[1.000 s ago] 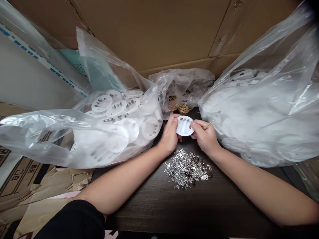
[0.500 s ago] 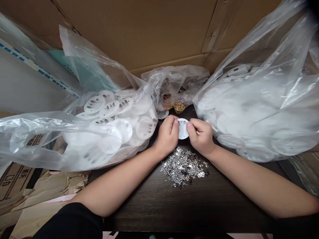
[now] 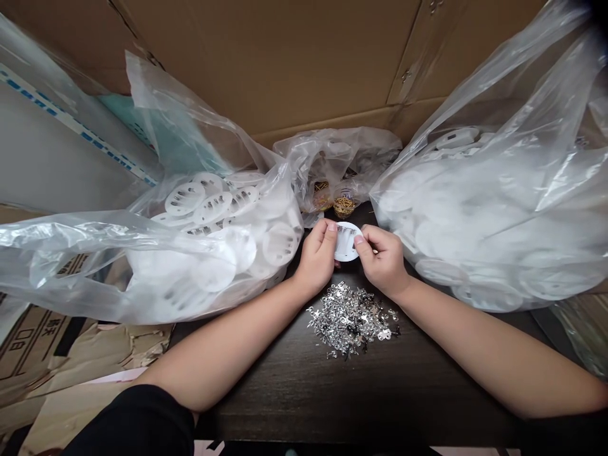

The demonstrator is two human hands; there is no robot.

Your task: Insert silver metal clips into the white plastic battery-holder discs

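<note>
Disc [image 3: 348,249] is held up over the table, white and round, with its face tipped towards the camera and some small dark bits along the far edge. Too tiny to tell what those are. Left hand [image 3: 318,256] has it pinched by the left rim, thumb on the face and fingers tucked behind. Right hand [image 3: 386,261] pinches the right side, thumb laid over the edge, other fingers curled in. Can't tell if anything else is hiding in that fist.

My read: this is the two-handed bit, steadying the disc and working on it with the thumbs. Next move probably calls for a firm left pinch so the disc doesn't twist, and some care with the right thumb near those dark bits.

Just nearer the camera is a loose pile [image 3: 346,320] of little silvery metal parts, a few dark ones mixed in, straight on the dark table [image 3: 304,399]. Beyond the hands sits a clump of gold bits [image 3: 344,207] by a crumpled clear bag [image 3: 327,147]. Big clear bags flank the lot: left bag [image 3: 95,234] full of slotted white discs, right bag [image 3: 522,190] stuffed with more white pieces. Cardboard [image 3: 285,63] walls off the back.
</note>
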